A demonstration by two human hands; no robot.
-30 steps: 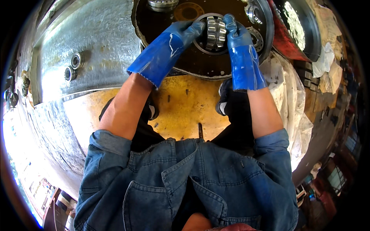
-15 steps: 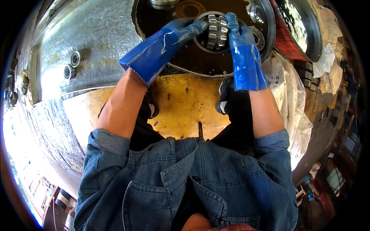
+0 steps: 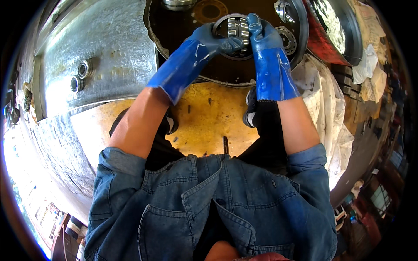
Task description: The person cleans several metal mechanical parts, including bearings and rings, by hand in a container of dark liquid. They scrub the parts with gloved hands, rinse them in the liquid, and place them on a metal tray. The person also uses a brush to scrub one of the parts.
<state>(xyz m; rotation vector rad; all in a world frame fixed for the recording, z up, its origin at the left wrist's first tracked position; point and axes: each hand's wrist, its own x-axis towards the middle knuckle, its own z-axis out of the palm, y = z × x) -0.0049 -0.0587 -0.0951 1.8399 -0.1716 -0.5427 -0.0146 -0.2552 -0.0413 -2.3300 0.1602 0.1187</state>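
A large roller bearing (image 3: 238,28), with two rows of shiny rollers inside a steel outer ring, is held between my gloved hands above dark liquid in a round tub (image 3: 153,37). My left hand (image 3: 213,40), in a long blue rubber glove, grips the ring's left side, with its thumb across the near rollers. On the right side, my right hand (image 3: 264,35) in a matching glove is closed round the ring, fingers bent at the top. The inner rollers stand turned within the ring. Both palms hide parts of its edge.
More bearings lie in the tub: one at top left (image 3: 179,4), one at upper right (image 3: 284,11) and one beside my right hand (image 3: 288,40). Two small bearings (image 3: 85,68) rest on the metal tray (image 3: 117,48) at left. A red-sided drum (image 3: 320,39) and pale plastic sheeting (image 3: 324,93) are at right.
Both hands and the bearing have shifted slightly left. My left thumb has moved down and across the rollers, and the rollers have turned a little within the ring.
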